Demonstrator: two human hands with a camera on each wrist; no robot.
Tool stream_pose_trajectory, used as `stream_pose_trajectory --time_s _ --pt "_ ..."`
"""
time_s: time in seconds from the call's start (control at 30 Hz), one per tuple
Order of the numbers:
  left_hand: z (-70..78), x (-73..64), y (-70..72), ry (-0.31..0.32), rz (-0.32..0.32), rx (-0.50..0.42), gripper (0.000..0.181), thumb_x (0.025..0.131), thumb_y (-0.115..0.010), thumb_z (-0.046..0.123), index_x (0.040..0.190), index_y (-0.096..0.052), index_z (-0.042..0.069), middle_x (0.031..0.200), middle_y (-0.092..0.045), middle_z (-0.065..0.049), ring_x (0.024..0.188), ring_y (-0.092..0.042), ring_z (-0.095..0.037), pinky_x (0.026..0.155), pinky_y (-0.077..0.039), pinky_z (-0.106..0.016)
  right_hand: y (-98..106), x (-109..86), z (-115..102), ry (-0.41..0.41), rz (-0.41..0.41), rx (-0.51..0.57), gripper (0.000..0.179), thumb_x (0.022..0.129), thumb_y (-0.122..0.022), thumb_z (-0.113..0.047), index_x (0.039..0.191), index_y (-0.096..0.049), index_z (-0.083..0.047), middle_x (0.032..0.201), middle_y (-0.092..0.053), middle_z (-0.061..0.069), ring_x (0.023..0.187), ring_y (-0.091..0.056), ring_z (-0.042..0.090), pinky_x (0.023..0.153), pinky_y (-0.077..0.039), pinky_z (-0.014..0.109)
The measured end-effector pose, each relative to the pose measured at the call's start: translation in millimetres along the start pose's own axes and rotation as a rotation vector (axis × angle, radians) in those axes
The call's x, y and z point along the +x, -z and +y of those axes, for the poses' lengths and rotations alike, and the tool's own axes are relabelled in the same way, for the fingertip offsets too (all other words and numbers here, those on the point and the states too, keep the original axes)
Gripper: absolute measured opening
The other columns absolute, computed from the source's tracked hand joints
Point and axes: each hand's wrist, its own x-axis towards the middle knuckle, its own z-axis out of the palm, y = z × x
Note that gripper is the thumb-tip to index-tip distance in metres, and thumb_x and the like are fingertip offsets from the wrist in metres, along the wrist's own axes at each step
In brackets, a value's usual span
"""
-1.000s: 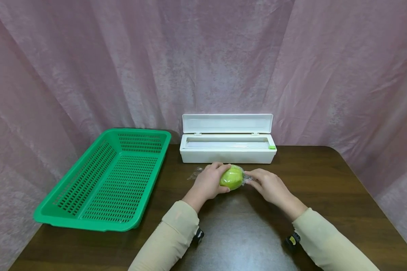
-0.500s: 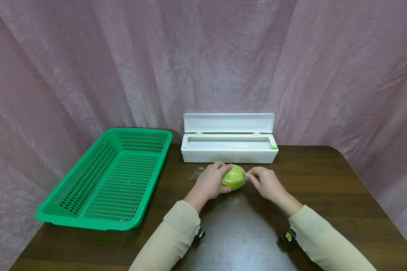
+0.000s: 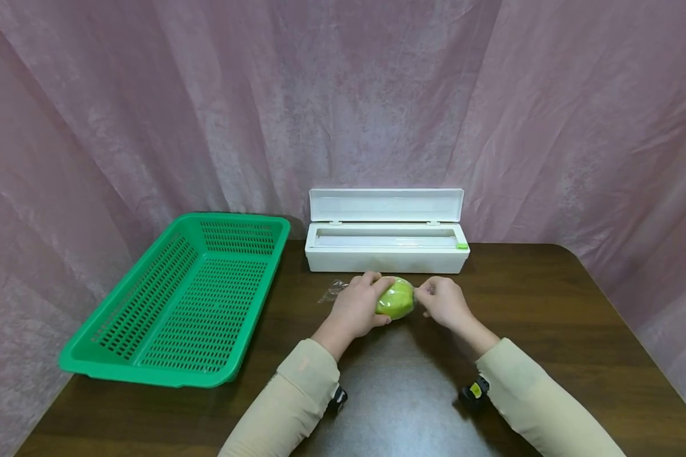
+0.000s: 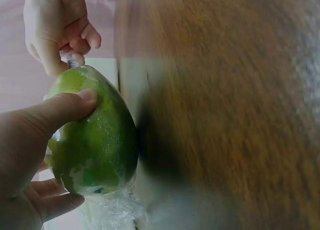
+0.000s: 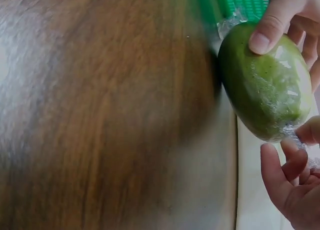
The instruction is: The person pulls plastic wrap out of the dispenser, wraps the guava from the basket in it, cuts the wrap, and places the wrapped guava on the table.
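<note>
A green mango (image 3: 399, 299), wrapped in clear cling film, lies on its side low over the table in the head view. My left hand (image 3: 356, 306) grips its left part, thumb on the near side and fingers over the far side. Loose crumpled film (image 4: 117, 210) sticks out of the left end, past that hand. At the opposite end, my right hand (image 3: 441, 301) pinches a twisted tail of film (image 5: 290, 132) between thumb and curled forefinger. The film lies tight and shiny on the mango's skin (image 5: 265, 80).
Behind the hands stands a white cling film box (image 3: 385, 260), its lid (image 3: 385, 205) raised and a roll inside. A green perforated basket (image 3: 200, 317) occupies the table's left side. A pink curtain (image 3: 343, 95) hangs behind the brown table (image 3: 549, 317).
My right hand has drawn its fingers together on the film tail and turned, with its wrist shifting left. My left hand keeps its hold and the mango stays nearly in place.
</note>
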Motion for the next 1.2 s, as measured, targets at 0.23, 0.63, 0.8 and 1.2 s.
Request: stream_pose_trajectory --time_s 0.23,0.63,0.8,1.2 --pt "-0.4 2.0 -1.2 0.015 -0.012 -0.003 0.074 0.075 -0.078 0.04 0.139 -0.045 0.025 0.135 -0.049 -0.007 0.117 -0.052 -0.026 0.087 -0.05 -0.041 8 -7.0 4 -0.109 -0.037 0.275 0.039 0.091 -0.062 -0.021 0.116 -0.049 0.007 0.096 -0.068 0.024 0.07 -0.067 0.021 0.062 -0.057 0.033" --pt "-4.7 3.3 -1.0 0.038 -0.026 -0.036 0.075 0.075 -0.078 0.042 0.14 -0.043 0.027 0.135 -0.049 -0.007 0.117 -0.052 -0.026 0.087 -0.051 -0.041 18 -38.3 15 0.132 0.168 0.013 0.03 0.095 -0.055 -0.018 0.114 -0.065 0.002 0.095 -0.072 0.02 0.079 -0.07 0.028 0.057 -0.049 0.021" --pt "-3.1 2.7 -0.2 0.039 -0.024 -0.042 0.074 0.075 -0.078 0.041 0.139 -0.044 0.026 0.134 -0.049 -0.007 0.116 -0.052 -0.026 0.088 -0.05 -0.041 14 -42.4 19 0.263 0.106 -0.085 0.037 0.092 -0.059 -0.01 0.128 -0.057 0.0 0.109 -0.069 0.018 0.084 -0.068 0.022 0.06 -0.05 0.024" --pt "-1.8 2.6 -0.9 0.012 0.006 -0.021 0.073 0.074 -0.079 0.04 0.138 -0.046 0.025 0.132 -0.05 -0.007 0.116 -0.053 -0.026 0.088 -0.05 -0.041 3 -26.1 15 0.41 0.106 -0.189 0.034 0.089 -0.064 -0.01 0.12 -0.062 0.005 0.115 -0.065 0.019 0.101 -0.065 0.031 0.081 -0.053 0.042"
